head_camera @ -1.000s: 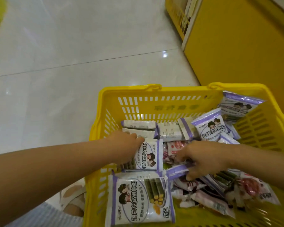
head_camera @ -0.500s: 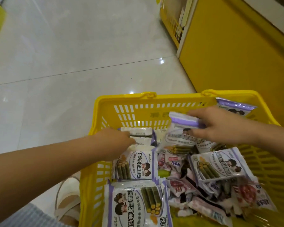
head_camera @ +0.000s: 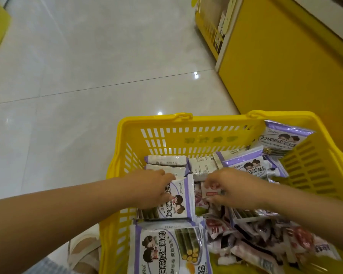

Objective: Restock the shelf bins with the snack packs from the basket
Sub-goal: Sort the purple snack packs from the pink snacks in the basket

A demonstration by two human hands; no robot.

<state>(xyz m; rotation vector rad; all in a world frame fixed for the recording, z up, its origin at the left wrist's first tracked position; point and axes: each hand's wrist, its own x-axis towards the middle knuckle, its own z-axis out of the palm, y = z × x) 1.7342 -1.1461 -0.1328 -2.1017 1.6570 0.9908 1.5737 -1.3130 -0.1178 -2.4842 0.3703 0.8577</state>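
Observation:
A yellow plastic basket (head_camera: 186,133) stands on the floor, holding several purple-and-white snack packs and smaller red-and-white packs. My left hand (head_camera: 151,187) reaches in at the left side and grips the edge of an upright purple-and-white pack (head_camera: 179,202). My right hand (head_camera: 234,187) is low in the middle of the basket, fingers and thumb curled round a small red-and-white pack (head_camera: 212,192). Another purple pack (head_camera: 251,167) lies just beyond my right hand, and one leans in the far right corner (head_camera: 281,141). A large purple pack (head_camera: 166,248) lies nearest me.
A yellow shelf unit (head_camera: 285,72) rises to the right of the basket, with stocked shelves further back (head_camera: 214,30). Glossy pale floor tiles (head_camera: 87,66) stretch ahead and left. A sandalled foot (head_camera: 83,252) shows beside the basket's left wall.
My right hand let go of the purple pack it had lifted toward the far side and came back down onto the small packs in the middle. My left hand stayed on its pack.

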